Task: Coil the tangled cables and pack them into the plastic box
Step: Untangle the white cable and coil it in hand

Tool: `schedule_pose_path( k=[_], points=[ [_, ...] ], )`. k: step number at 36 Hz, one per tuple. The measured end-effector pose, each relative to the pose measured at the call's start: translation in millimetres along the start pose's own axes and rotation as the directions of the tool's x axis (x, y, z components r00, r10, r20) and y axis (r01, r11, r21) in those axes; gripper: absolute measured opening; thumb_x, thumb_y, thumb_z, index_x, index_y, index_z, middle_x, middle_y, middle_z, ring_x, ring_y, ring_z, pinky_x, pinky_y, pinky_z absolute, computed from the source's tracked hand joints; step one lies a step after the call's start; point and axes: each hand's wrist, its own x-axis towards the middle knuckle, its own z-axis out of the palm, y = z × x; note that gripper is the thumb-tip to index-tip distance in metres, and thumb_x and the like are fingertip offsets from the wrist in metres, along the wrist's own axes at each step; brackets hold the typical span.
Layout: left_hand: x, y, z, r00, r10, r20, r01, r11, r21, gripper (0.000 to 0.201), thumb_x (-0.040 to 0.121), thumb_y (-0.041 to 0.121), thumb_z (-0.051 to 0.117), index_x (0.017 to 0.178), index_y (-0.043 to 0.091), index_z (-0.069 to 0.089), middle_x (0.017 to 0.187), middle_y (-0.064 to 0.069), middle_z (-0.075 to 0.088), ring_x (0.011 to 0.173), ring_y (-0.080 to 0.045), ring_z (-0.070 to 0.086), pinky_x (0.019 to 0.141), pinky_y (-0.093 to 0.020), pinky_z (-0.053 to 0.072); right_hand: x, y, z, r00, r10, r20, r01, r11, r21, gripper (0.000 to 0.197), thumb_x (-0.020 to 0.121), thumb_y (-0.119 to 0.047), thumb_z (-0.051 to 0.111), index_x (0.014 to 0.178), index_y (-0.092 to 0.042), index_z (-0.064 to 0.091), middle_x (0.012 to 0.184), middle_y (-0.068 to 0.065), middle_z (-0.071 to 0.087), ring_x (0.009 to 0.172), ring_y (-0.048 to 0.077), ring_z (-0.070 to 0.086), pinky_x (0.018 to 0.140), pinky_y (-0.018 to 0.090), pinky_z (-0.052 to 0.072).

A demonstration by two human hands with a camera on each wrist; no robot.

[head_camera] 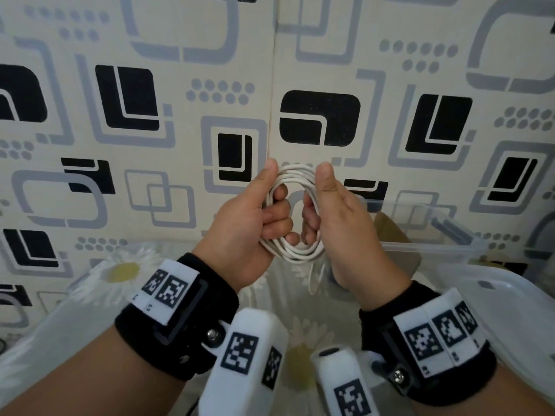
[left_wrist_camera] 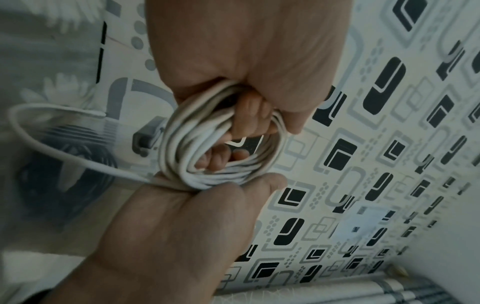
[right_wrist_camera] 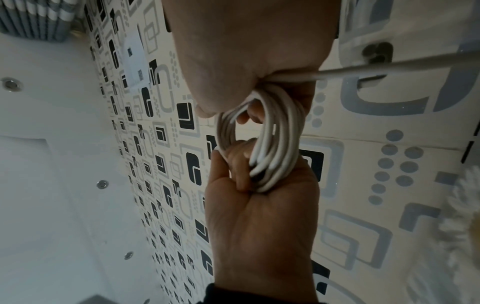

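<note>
A white cable wound into a coil (head_camera: 295,253) hangs in the air in front of the patterned wall. My left hand (head_camera: 270,205) grips the coil's left side, thumb up and fingers curled through the loop. On the other side, my right hand (head_camera: 318,199) grips it the same way. A loose tail (head_camera: 313,280) of the cable hangs below my right hand. The left wrist view shows the coil (left_wrist_camera: 182,133) between my left hand (left_wrist_camera: 259,98) above and my right hand (left_wrist_camera: 221,185) below. In the right wrist view my right hand (right_wrist_camera: 246,72) is above the coil (right_wrist_camera: 275,133), my left hand (right_wrist_camera: 259,205) below.
A clear plastic box (head_camera: 429,246) stands open to the right of my hands, with a pale translucent lid (head_camera: 510,295) lying nearer on the right. A cloth printed with daisies (head_camera: 123,271) covers the table below. The patterned wall (head_camera: 180,85) is close behind.
</note>
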Motion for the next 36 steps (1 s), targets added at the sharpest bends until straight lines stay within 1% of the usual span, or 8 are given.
schedule_pose_path(
  k=[4, 10, 14, 18, 20, 25, 30, 36],
  points=[
    [3.5, 4.6, -4.8, 0.999, 0.030, -0.045, -0.031, 0.999, -0.012, 0.041, 0.086, 0.053, 0.054, 0.065, 0.018, 0.045, 0.050, 0.007, 0.018, 0.039, -0.007, 0.018, 0.049, -0.025, 0.030, 3.4, 4.4, -4.5, 0.996, 0.057, 0.074, -0.054, 0.998, -0.036, 0.073, 0.080, -0.076, 0.029, 0.096, -0.013, 0.061, 0.072, 0.008, 0.061, 0.064, 0.023, 0.062, 0.066, 0.042, 0.053],
    [9.2, 25.0, -20.6, 0.986, 0.092, -0.138, -0.108, 0.988, -0.111, 0.044, 0.093, 0.053, 0.049, 0.065, 0.020, 0.043, 0.048, 0.010, 0.020, 0.037, -0.005, 0.019, 0.044, -0.019, 0.031, 7.3, 10.4, -10.4, 0.975, 0.149, 0.165, -0.145, 0.989, -0.036, 0.066, 0.077, -0.075, 0.036, 0.115, -0.024, 0.055, 0.091, 0.006, 0.072, 0.083, 0.020, 0.072, 0.087, 0.042, 0.054],
    [11.6, 36.7, -31.2, 0.966, 0.134, -0.223, -0.175, 0.969, -0.175, 0.046, 0.095, 0.053, 0.046, 0.062, 0.021, 0.042, 0.044, 0.010, 0.021, 0.035, -0.006, 0.019, 0.044, -0.017, 0.025, 5.8, 11.6, -11.8, 0.943, 0.204, 0.264, -0.171, 0.975, -0.143, 0.058, 0.076, -0.064, 0.051, 0.117, -0.024, 0.050, 0.090, 0.004, 0.073, 0.085, 0.017, 0.072, 0.091, 0.035, 0.049],
    [12.8, 45.4, -43.7, 0.943, 0.153, -0.295, -0.228, 0.944, -0.237, 0.046, 0.095, 0.053, 0.046, 0.063, 0.021, 0.043, 0.047, 0.009, 0.022, 0.036, -0.007, 0.022, 0.040, -0.018, 0.033, 6.8, 19.1, -9.3, 0.929, 0.253, 0.269, -0.194, 0.954, -0.227, 0.026, 0.092, -0.033, 0.059, 0.114, -0.023, 0.050, 0.081, -0.002, 0.072, 0.083, 0.011, 0.070, 0.091, 0.033, 0.047],
    [14.0, 47.6, -49.8, 0.932, 0.156, -0.327, -0.248, 0.933, -0.260, 0.045, 0.095, 0.053, 0.047, 0.063, 0.021, 0.043, 0.048, 0.009, 0.023, 0.037, -0.007, 0.023, 0.042, -0.018, 0.032, 6.5, 20.8, -7.2, 0.937, 0.238, 0.256, -0.183, 0.958, -0.221, 0.012, 0.097, -0.022, 0.054, 0.108, -0.024, 0.051, 0.073, -0.005, 0.070, 0.080, 0.010, 0.069, 0.088, 0.036, 0.050],
    [16.2, 49.7, -56.3, 0.920, 0.145, -0.364, -0.280, 0.894, -0.350, 0.046, 0.094, 0.052, 0.049, 0.062, 0.021, 0.044, 0.048, 0.008, 0.024, 0.038, -0.006, 0.023, 0.048, -0.016, 0.028, 6.7, 16.0, -4.7, 0.961, 0.209, 0.180, -0.194, 0.976, -0.098, 0.012, 0.100, -0.012, 0.045, 0.108, -0.020, 0.047, 0.066, -0.003, 0.060, 0.065, 0.016, 0.068, 0.064, 0.037, 0.058],
    [17.1, 44.3, -50.1, 0.921, 0.163, -0.353, -0.296, 0.883, -0.364, 0.046, 0.095, 0.053, 0.047, 0.063, 0.020, 0.044, 0.048, 0.010, 0.025, 0.037, -0.006, 0.025, 0.044, -0.017, 0.035, 5.1, 12.6, -4.4, 0.955, 0.246, 0.166, -0.251, 0.968, 0.012, 0.015, 0.101, -0.007, 0.038, 0.104, -0.018, 0.047, 0.070, 0.005, 0.051, 0.051, 0.017, 0.062, 0.048, 0.029, 0.052],
    [16.6, 45.9, -48.4, 0.916, 0.198, -0.350, -0.331, 0.866, -0.376, 0.044, 0.096, 0.052, 0.045, 0.066, 0.020, 0.043, 0.050, 0.009, 0.023, 0.038, -0.007, 0.025, 0.047, -0.018, 0.040, 6.7, 1.6, -7.9, 0.949, 0.222, 0.222, -0.283, 0.911, 0.299, 0.021, 0.100, -0.005, 0.041, 0.089, -0.016, 0.054, 0.065, 0.002, 0.049, 0.041, 0.011, 0.050, 0.043, 0.025, 0.047]
  ],
)
